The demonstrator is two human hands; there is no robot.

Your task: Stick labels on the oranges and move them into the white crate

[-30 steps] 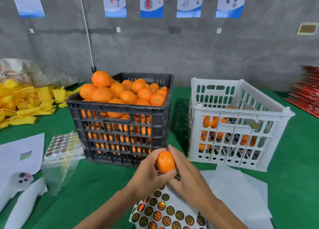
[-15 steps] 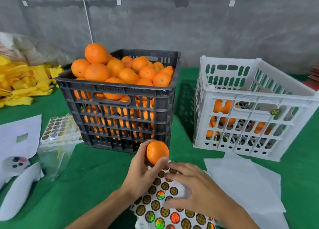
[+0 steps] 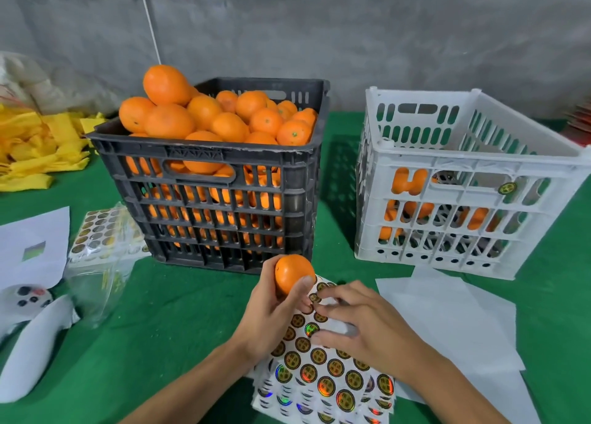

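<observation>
The left hand [image 3: 271, 315] grips an orange [image 3: 294, 273] above the label sheet [image 3: 323, 375]; the right hand [image 3: 361, 324] seemingly pinches a label. Beyond them, the white crate [image 3: 463, 155] holds few oranges, the black crate [image 3: 208, 180] many.

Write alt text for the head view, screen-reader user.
A left hand holds an orange above a label sheet while the right hand picks at a label on it. Behind, on a green table, stand a black crate heaped with oranges and a white crate holding a few.
</observation>
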